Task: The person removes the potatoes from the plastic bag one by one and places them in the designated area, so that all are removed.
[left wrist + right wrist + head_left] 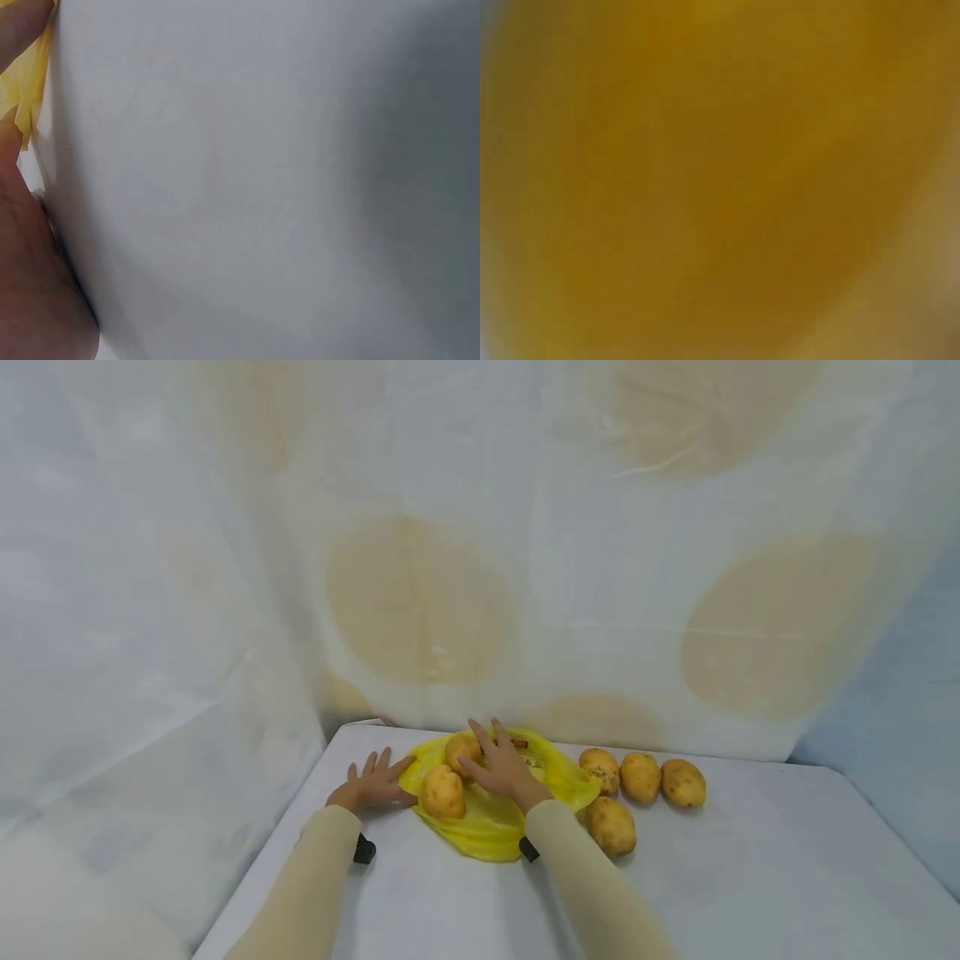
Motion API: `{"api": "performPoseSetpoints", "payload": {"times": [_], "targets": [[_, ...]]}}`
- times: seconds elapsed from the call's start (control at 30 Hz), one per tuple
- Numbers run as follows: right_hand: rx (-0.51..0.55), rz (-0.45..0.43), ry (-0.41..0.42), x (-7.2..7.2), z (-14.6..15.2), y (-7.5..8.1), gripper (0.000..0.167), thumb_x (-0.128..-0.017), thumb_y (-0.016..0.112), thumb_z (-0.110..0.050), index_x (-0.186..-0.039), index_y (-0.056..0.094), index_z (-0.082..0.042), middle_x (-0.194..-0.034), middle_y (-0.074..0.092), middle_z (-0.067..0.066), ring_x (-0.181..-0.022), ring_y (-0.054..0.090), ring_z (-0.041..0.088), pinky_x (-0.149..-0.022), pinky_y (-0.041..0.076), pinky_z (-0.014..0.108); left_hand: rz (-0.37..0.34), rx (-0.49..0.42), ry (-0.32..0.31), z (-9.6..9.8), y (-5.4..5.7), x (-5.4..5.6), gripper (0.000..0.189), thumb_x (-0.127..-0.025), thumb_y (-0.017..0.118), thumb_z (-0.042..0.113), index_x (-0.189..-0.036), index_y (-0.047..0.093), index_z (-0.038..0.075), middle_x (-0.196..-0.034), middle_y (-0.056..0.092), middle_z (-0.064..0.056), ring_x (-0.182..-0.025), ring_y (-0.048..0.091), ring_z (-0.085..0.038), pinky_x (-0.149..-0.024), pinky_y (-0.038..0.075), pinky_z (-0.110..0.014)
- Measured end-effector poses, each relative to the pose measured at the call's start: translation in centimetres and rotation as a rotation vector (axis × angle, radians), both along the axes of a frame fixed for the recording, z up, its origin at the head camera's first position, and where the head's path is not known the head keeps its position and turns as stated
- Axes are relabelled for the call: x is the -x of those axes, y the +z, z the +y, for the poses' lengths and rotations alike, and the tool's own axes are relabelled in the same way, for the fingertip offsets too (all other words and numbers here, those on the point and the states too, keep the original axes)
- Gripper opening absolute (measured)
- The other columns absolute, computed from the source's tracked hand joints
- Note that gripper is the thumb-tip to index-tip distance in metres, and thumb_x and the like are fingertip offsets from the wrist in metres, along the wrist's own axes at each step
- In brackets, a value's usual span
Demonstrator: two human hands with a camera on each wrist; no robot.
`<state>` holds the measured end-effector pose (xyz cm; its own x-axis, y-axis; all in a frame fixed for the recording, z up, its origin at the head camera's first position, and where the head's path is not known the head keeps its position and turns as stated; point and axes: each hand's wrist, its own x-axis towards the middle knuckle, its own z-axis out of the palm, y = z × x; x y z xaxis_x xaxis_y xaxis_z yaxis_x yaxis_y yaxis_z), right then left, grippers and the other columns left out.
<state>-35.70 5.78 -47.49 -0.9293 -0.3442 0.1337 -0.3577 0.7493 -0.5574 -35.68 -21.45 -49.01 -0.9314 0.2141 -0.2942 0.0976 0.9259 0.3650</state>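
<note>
A yellow plastic bag (487, 831) lies spread on the table, with two potatoes on it: one nearer (443, 792) and one farther back (462, 750). My left hand (372, 787) rests at the bag's left edge, fingers spread. In the left wrist view part of that hand (37, 277) shows beside a strip of the yellow bag (28, 82). My right hand (510, 770) lies over the middle of the bag with fingers extended, close to the farther potato. Blurred yellow plastic (720, 180) fills the right wrist view.
Several more potatoes lie right of the bag: three in a row at the back, including the middle one (641, 777), and one nearer potato (611, 827) beside my right sleeve (577, 877). The white table (750, 877) meets a spotted hanging sheet (585, 568) behind.
</note>
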Motion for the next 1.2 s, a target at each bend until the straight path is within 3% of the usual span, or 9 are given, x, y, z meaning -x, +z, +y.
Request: {"api": "performPoseSetpoints", "payload": {"times": [0.13,0.27,0.37,0.47,0.57,0.8,1.0,1.2], "targets": [[0.058,-0.029,0.017,0.6,-1.2,0.0,0.071,-0.099,0.045,-0.058,-0.159,0.017,-0.033,-0.166,0.004,0.020,-0.148,0.021,0.048,-0.111,0.028,0.068,0.000,-0.010,0.020,-0.5,0.2,-0.1,0.090,-0.082,0.066,0.055,-0.157,0.026,0.025,-0.165,0.000,-0.022,-0.151,-0.005,-0.047,-0.112,-0.009,-0.073],[0.004,-0.061,0.004,0.7,-2.1,-0.2,0.069,-0.098,0.040,-0.063,-0.158,0.018,-0.038,-0.167,0.001,0.015,-0.148,0.022,0.047,-0.112,0.028,0.067,-0.016,-0.025,0.037,-0.8,-0.5,0.4,0.091,-0.081,0.066,0.055,-0.158,0.025,0.026,-0.166,-0.003,-0.020,-0.151,-0.007,-0.045,-0.112,-0.011,-0.072],[-0.029,-0.049,0.046,0.8,-2.5,-0.3,0.066,-0.100,0.036,-0.061,-0.158,0.019,-0.034,-0.167,0.003,0.015,-0.147,0.025,0.045,-0.114,0.028,0.064,-0.018,-0.032,0.041,-0.8,-0.9,0.4,0.092,-0.081,0.066,0.057,-0.158,0.025,0.027,-0.166,-0.003,-0.019,-0.151,-0.008,-0.045,-0.112,-0.012,-0.072],[0.004,-0.060,0.105,0.8,-2.7,-0.5,0.064,-0.103,0.034,-0.056,-0.159,0.019,-0.029,-0.167,0.007,0.016,-0.147,0.027,0.043,-0.115,0.028,0.062,-0.016,-0.034,0.036,-0.8,-1.0,0.2,0.094,-0.079,0.067,0.060,-0.157,0.026,0.027,-0.166,-0.002,-0.020,-0.151,-0.007,-0.046,-0.111,-0.012,-0.073],[0.044,-0.094,0.127,0.7,-2.8,-0.7,0.062,-0.104,0.032,-0.054,-0.158,0.023,-0.026,-0.165,0.012,0.018,-0.146,0.029,0.043,-0.114,0.029,0.062,-0.015,-0.042,0.037,-1.1,-2.1,0.7,0.096,-0.076,0.066,0.064,-0.157,0.026,0.030,-0.167,-0.003,-0.017,-0.152,-0.009,-0.043,-0.111,-0.014,-0.072],[0.143,-0.114,0.076,0.8,-2.6,-0.7,0.055,-0.105,0.036,-0.049,-0.148,0.045,-0.015,-0.155,0.031,0.019,-0.142,0.036,0.038,-0.113,0.033,0.058,-0.012,-0.037,0.026,-1.2,-3.8,2.0,0.096,-0.076,0.066,0.065,-0.157,0.025,0.032,-0.167,-0.003,-0.016,-0.152,-0.008,-0.042,-0.111,-0.014,-0.071],[0.212,-0.106,0.030,1.0,-2.4,-0.4,0.051,-0.102,0.043,-0.049,-0.138,0.051,-0.013,-0.149,0.036,0.020,-0.138,0.039,0.037,-0.112,0.034,0.057,-0.006,-0.024,0.030,-0.9,-2.8,2.1,0.094,-0.078,0.065,0.061,-0.157,0.024,0.032,-0.167,-0.003,-0.015,-0.152,-0.009,-0.041,-0.112,-0.015,-0.070],[0.166,-0.087,-0.002,1.2,-1.8,-0.8,0.047,-0.096,0.058,-0.035,-0.137,0.052,-0.013,-0.150,0.034,0.020,-0.134,0.043,0.037,-0.108,0.039,0.054,-0.035,-0.037,0.042,0.0,-1.0,0.9,0.091,-0.079,0.068,0.054,-0.157,0.027,0.028,-0.167,-0.001,-0.018,-0.152,-0.006,-0.043,-0.113,-0.014,-0.070]]}}
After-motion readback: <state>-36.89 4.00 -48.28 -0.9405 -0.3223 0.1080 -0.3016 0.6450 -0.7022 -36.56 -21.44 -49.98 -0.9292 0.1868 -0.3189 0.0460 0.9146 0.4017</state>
